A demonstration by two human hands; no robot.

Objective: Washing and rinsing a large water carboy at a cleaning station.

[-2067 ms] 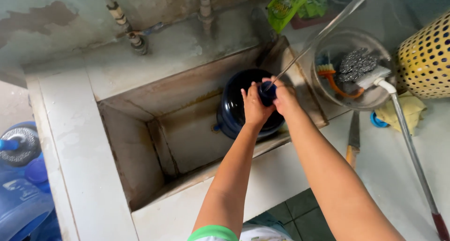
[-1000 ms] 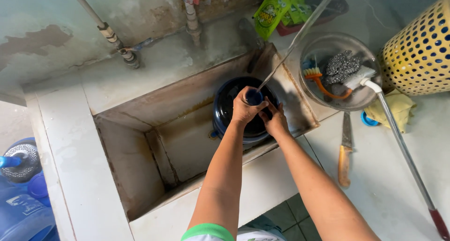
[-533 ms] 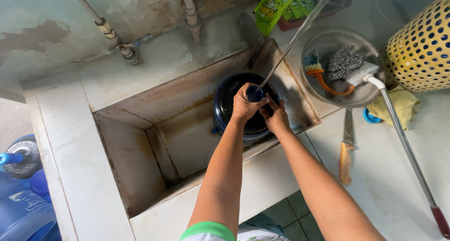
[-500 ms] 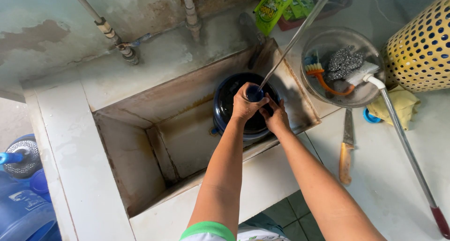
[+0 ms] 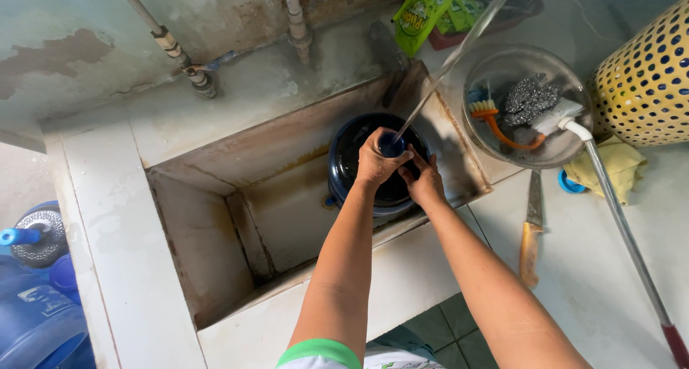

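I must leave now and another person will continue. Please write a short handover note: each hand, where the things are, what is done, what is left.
Left hand: closed around the neck of the blue jug, which stands in the sink.
Right hand: rests on the jug's shoulder beside the neck, steadying it.
Water stream: runs from the upper right straight into the jug's mouth.
Nearby: bowl with brush and scourer, knife on the counter, yellow basket.
Done: jug is placed and water is going in.
Left: the level inside cannot be seen; water is running.
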